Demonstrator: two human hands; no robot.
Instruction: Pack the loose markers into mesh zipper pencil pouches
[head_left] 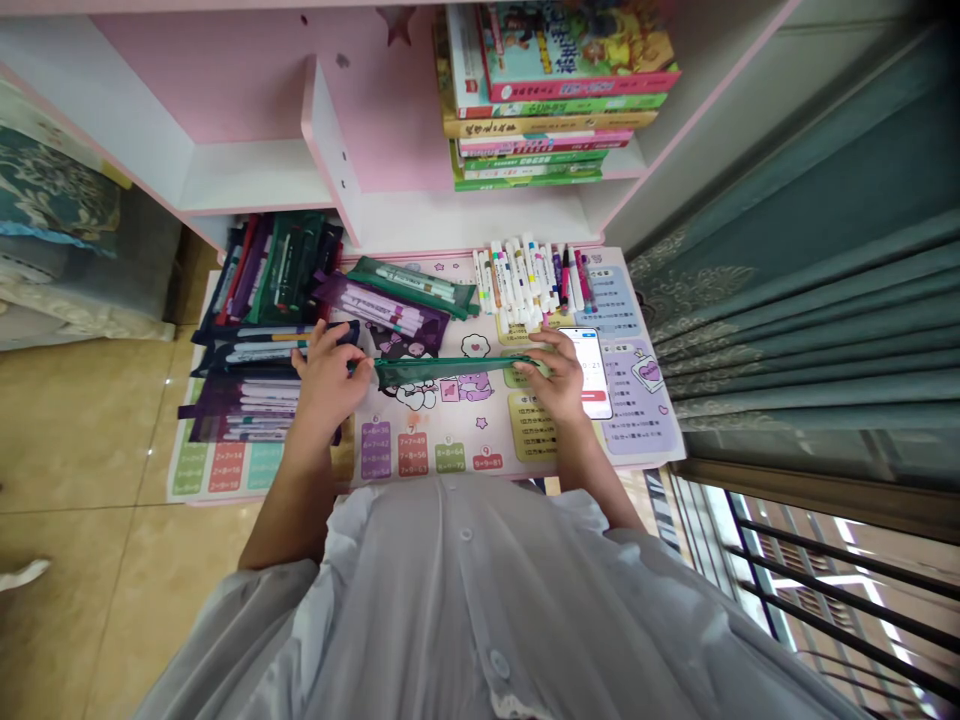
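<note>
A green mesh pouch (442, 374) is stretched level above the desk mat between my two hands. My left hand (330, 375) pinches its left end, and my right hand (553, 372) grips the right end. Whether anything lies inside this pouch I cannot tell. Behind it lie a purple mesh pouch (386, 308) and another green pouch (412, 285), both with pens inside. White markers (521, 275) lie in a pile past my right hand. A lit phone (592, 370) rests partly behind that hand. Beside my left hand are dark blue and purple pouches (255, 405) filled with pens.
More filled pouches (285, 265) are heaped at the desk's back left. A printed desk mat (480, 450) covers the desktop. Stacked books (555, 120) stand on the pink and white shelf (420, 215) behind. A teal curtain (810, 240) hangs close on the right.
</note>
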